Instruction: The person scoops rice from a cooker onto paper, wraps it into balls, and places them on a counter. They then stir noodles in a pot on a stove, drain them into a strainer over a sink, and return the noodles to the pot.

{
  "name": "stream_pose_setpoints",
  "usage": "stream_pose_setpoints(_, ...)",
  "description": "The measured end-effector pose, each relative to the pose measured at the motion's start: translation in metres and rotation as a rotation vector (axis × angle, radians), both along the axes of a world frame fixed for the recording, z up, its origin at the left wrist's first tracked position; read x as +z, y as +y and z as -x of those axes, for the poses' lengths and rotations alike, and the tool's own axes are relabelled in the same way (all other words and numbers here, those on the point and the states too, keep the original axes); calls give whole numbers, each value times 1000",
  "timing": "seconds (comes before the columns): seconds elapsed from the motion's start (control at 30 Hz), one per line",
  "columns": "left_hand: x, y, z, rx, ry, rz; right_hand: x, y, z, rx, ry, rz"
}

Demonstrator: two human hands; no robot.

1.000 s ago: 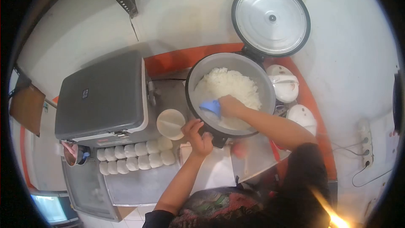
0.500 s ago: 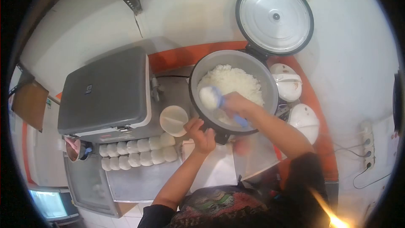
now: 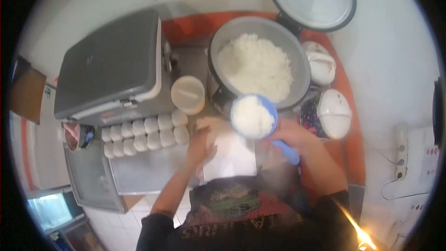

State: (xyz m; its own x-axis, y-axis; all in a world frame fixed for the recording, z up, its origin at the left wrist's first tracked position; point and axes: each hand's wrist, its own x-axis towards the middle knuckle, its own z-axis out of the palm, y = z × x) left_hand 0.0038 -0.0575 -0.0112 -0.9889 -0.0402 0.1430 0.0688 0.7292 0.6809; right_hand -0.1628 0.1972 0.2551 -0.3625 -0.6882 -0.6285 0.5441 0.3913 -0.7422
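Note:
My right hand is closed around the handle of a blue scoop. White cooked rice fills its round bowl, which is over the near rim of a big rice cooker. More rice lies inside the cooker, whose round lid stands raised behind. My left hand, somewhat blurred, is at the left edge of a white sheet of paper in front of me. Its thumb and fingers are apart, and nothing shows between them.
A grey cool box stands to the left. Before it are two rows of white rounded things and a round translucent container. Two white-lidded containers are right of the cooker. A power strip is on the wall.
My right hand has brought the scoop up out of the cooker, now full of rice, toward me. My left hand has moved from the cooker's side down to the paper. The view has tilted down.

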Motion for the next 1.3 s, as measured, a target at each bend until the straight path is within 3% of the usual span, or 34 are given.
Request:
stream_pose_setpoints(0.13,28,-4,0,-249,-154,133,-41,4,-67,-53,-174,-108)
stream_pose_setpoints(0.23,19,-1,-4,-321,-277,263,-158,4,-111,-130,316,-213)
stream_pose_setpoints(0.33,7,1,-5,-307,-340,279,-268,15,-146,132,870,-313)
stream_pose_setpoints(0.4,3,-1,-6,-277,-322,289,-269,19,-154,332,1128,-352)
stream_pose_setpoints(0.57,1,1,-11,-253,-332,318,-262,7,-153,332,989,-497)
stream_pose_setpoints(0.67,6,-1,-10,-272,-317,294,-261,28,-125,284,837,-23)
stream_pose_setpoints(0.7,2,-4,-2,-257,-362,278,-257,31,-120,278,796,-36)
stream_pose_setpoints(0.77,-12,-7,13,-227,-457,240,-239,31,-121,115,715,30)
stream_pose_setpoints(0.87,-9,10,15,2,-178,182,-213,33,-127,-162,494,-54)
stream_pose_setpoints(0.97,-37,24,11,21,-9,267,-232,58,-127,-516,436,-156)
stream_pose_setpoints(1.07,-33,33,13,73,-127,86,-234,87,-117,-788,563,-359)
stream_pose_setpoints(1.13,-13,40,23,155,-115,76,-246,115,-100,-816,772,-556)
stream_pose_setpoints(1.2,-8,46,36,202,-96,57,-294,151,-79,-709,1065,-769)
stream_pose_setpoints(1.27,-22,47,56,218,-68,32,-298,158,-62,-660,1210,-775)
stream_pose_setpoints(1.3,-34,42,64,164,-105,138,-302,160,-56,-633,1282,-775)
